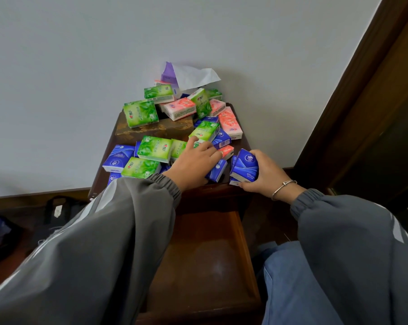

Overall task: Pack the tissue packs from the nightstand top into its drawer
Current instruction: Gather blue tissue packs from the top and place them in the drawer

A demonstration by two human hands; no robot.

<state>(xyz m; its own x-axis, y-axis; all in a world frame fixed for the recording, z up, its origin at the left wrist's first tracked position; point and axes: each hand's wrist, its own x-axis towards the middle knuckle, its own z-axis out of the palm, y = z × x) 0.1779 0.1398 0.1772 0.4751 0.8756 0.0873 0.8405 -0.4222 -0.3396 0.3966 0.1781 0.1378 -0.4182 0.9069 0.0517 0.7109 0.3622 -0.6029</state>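
Grasp, centre frame — my right hand (266, 175) gripped a blue pack (245, 167), presumably for the drawer (210, 254) below; my left hand (193, 163) lay open, perhaps steadying the pile (155, 148).

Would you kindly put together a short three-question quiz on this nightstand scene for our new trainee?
1. True or false: the right hand grips a blue tissue pack at the front edge of the nightstand.
2. Multiple choice: the part of the open drawer that shows holds A) several packs, B) no packs, C) a bracelet.
3. Short answer: what colour is the tissue pack that the left hand touches with its index finger?

Key: 1 true; 2 B; 3 green.
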